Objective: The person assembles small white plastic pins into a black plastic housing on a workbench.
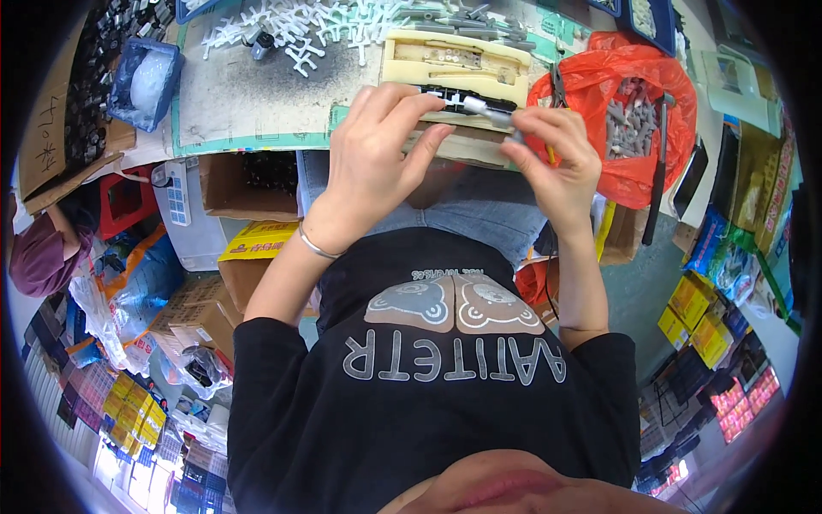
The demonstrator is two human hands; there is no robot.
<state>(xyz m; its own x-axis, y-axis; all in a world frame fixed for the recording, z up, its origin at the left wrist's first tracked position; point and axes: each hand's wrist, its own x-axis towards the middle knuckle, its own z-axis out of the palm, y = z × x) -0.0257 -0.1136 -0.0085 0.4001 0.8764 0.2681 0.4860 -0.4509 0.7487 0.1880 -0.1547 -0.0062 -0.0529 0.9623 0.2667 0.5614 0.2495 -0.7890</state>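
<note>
A cream moulded block [461, 58] with cut-out slots lies at the table's near edge. Along its near side sits a long black plastic part [505, 106], with small white pieces [452, 98] set in it. My left hand [375, 141] reaches over the left end of that part. Its index fingertip is at the white pieces, and the thumb stays apart below. From the right, my right hand [558, 163] pinches a small grey-and-white tube piece [485, 109] between thumb and fingers, just above the black part. The fingertips partly hide the piece's right end.
White branched plastic pieces [300, 34] and grey rods [479, 24] are heaped behind the block. Right of it, a red plastic bag [569, 81] holds grey parts [632, 120]. Pliers [558, 86] lie between. A blue bin [145, 84] and black parts [90, 90] are at the left.
</note>
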